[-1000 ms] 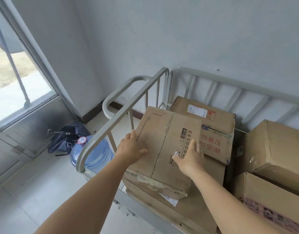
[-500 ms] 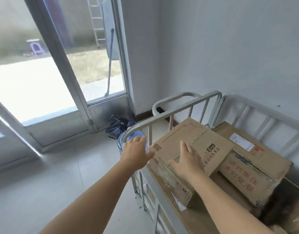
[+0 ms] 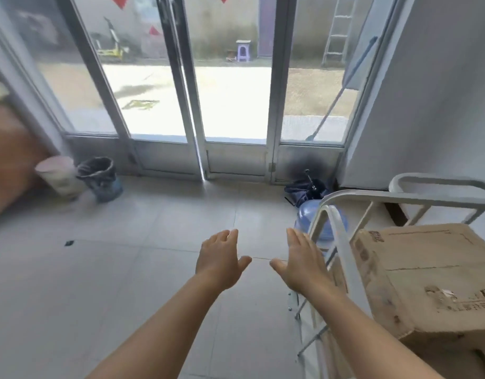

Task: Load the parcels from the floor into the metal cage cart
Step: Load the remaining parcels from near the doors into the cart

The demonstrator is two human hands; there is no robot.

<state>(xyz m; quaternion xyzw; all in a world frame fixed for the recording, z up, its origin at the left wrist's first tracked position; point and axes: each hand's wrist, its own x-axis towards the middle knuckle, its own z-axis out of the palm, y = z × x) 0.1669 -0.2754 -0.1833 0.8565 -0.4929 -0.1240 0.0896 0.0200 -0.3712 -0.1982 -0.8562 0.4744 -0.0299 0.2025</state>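
Hands, left (image 3: 220, 265) and right (image 3: 304, 265), hang loose and empty beside the cart (image 3: 399, 196), ready to fetch another parcel from the floor (image 3: 99, 283).

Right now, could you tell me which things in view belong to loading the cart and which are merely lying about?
Part of the job:
- metal cage cart
- cardboard parcel already in it
- left hand and right hand, both open and empty

Lying about:
- blue water bottle
- dark umbrella
- lined bin
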